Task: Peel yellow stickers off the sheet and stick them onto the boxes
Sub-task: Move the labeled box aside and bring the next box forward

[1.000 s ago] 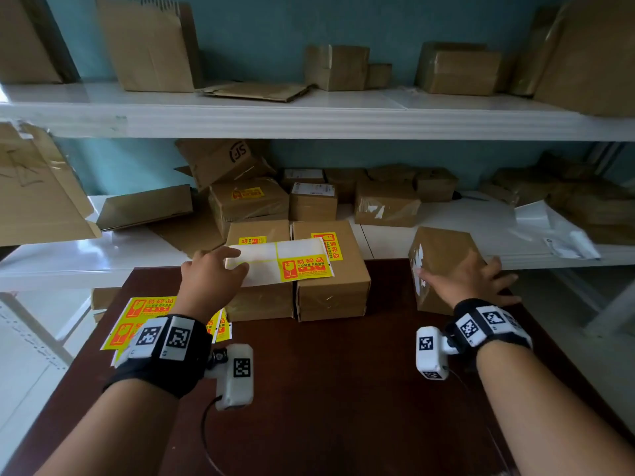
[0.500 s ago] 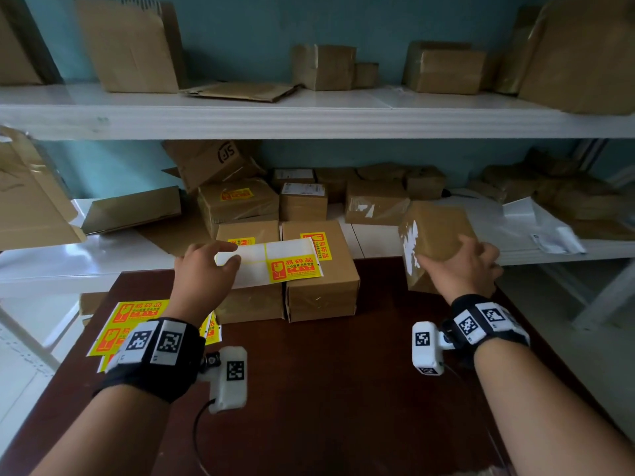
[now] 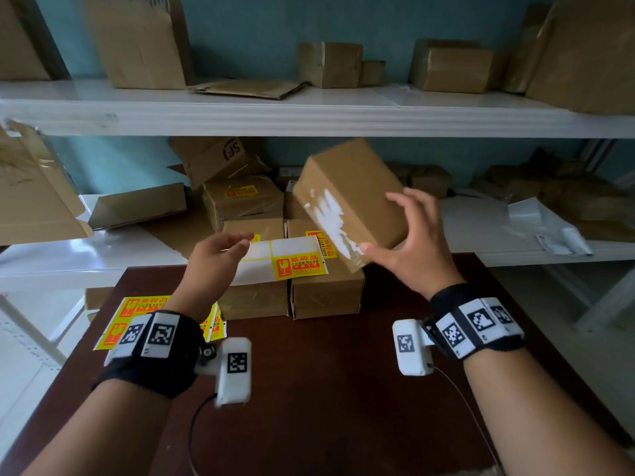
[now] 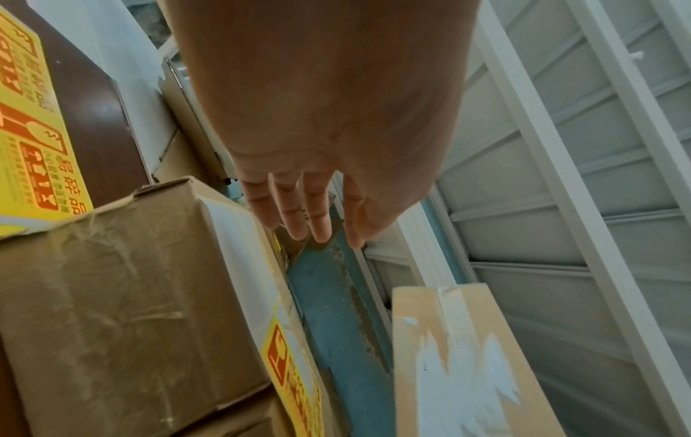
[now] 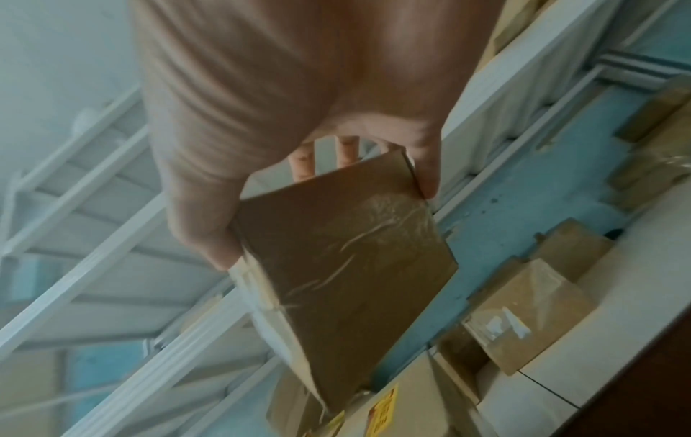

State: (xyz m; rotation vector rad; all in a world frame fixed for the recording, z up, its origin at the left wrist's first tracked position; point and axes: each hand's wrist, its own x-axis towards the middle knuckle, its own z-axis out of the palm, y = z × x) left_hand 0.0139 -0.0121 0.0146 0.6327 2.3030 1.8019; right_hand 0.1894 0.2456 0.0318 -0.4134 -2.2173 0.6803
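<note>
Gripping a brown box [image 3: 347, 204] between thumb and spread fingers, the right hand [image 3: 412, 249] is holding it tilted at centre frame, higher than half a second ago. Left hand [image 3: 213, 259] is hovering with relaxed fingers, off the sticker sheet [image 3: 292, 261] now lying across two boxes [image 3: 292, 293].

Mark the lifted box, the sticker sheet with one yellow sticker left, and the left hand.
lifted box [image 3: 357, 187]: head view, plain brown top face.
sticker sheet [image 3: 292, 247]: head view, bare white backing.
left hand [image 3: 214, 257]: head view, back of hand.
</note>
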